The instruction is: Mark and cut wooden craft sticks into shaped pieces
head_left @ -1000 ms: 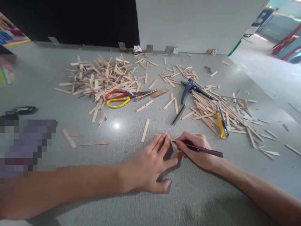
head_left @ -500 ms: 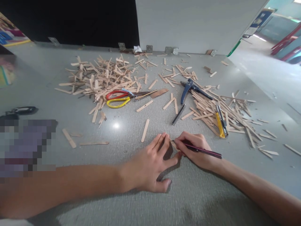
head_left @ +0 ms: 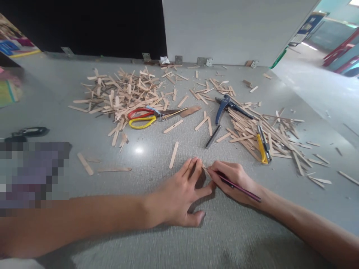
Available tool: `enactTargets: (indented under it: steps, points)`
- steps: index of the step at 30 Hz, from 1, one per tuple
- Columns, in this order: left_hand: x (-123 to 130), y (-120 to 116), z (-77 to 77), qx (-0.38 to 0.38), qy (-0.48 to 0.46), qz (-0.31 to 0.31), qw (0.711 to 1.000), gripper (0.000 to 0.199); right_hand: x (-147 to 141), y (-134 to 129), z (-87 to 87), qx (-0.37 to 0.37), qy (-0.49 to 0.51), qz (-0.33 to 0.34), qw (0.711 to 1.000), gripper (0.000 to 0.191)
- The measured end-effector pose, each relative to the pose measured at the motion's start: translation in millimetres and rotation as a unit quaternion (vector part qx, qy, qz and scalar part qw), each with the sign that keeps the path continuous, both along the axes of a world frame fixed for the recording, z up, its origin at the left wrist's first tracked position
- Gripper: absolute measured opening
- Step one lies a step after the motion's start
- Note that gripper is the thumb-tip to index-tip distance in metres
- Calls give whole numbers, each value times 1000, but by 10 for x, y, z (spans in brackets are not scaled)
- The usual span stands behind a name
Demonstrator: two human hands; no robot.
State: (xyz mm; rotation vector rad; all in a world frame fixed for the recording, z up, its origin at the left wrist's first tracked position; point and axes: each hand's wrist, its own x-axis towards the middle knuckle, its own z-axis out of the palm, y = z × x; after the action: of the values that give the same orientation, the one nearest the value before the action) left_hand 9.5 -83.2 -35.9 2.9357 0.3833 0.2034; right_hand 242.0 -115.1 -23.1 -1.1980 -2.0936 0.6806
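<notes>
My left hand (head_left: pixel 183 196) lies on the grey tabletop with its fingers spread and thumb apart. Its fingertips press down at a small piece of craft stick (head_left: pixel 205 169), mostly hidden between the two hands. Pinched in my right hand (head_left: pixel 231 177) is a slim dark purple pen (head_left: pixel 246 192), its tip pointing at that piece. The tip itself is covered by my fingers. Just beyond my left fingertips a single craft stick (head_left: pixel 174 154) lies loose. A dark metal rod (head_left: pixel 213 136) rests farther up, between the hands and the tools.
Scissors (head_left: pixel 142 118) with red and yellow handles lie by a heap of craft sticks (head_left: pixel 126 89). On the right, a blue-handled plier-like tool (head_left: pixel 224 106) and a yellow cutter (head_left: pixel 262 147) sit on another stick pile (head_left: pixel 244 129). A panel (head_left: pixel 218 30) stands behind, with metal hinges (head_left: pixel 178 59).
My right hand has shifted slightly, and the pen's back end has swung down and a little left. My left hand stays nearly in place. The view has moved slightly.
</notes>
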Motion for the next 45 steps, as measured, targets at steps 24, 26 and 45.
enactTargets:
  steps: [24,26,45]
  points:
    - [-4,-11,19,-21,11,8,1000,84,90,-8,105,-62,-26,3,998,29]
    - [1,-10,34,-15,9,7,1000,84,92,-14,84,-66,-23,-8,998,29]
    - [-105,297,285,-139,76,109,981,22,131,-125,466,-53,268,-104,956,26]
